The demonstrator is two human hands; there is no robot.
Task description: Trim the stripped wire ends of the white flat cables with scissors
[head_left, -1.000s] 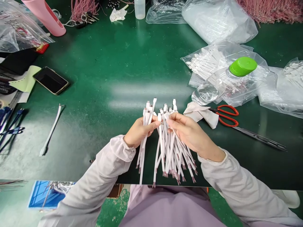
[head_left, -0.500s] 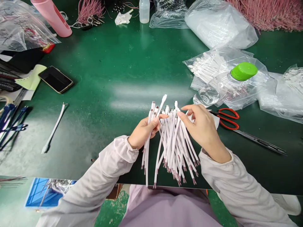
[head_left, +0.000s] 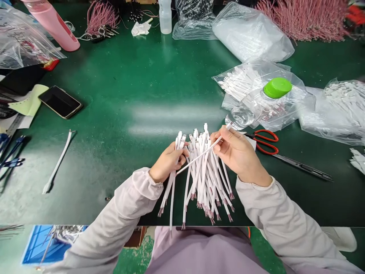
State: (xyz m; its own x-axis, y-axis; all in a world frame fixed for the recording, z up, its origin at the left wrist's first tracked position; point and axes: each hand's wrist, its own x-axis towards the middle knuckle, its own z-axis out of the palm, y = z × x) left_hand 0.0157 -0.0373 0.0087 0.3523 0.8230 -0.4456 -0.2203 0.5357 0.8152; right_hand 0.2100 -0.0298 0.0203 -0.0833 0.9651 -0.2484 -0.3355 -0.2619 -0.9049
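Matt white plastic flat cables (head_left: pixel 203 179), glossy green desk (head_left: pixel 122 76), crinkled clear plastic bag (head_left: pixel 251 34) at upper right of the frame, dark metal scissors (head_left: pixel 302 166) with smooth red plastic handles (head_left: pixel 266 142)

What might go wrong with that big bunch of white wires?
The white cables in the left hand might slip, and their ends hang near the edge of the green workbench, so they could fall. The single cable in the right hand might snag the others. The red-handled scissors lie close, so a hand might bump them.

A glossy dark-green workbench (head_left: pixel 119 76) shows pale streaks of reflected light above a scuffed green floor (head_left: pixel 134 258).
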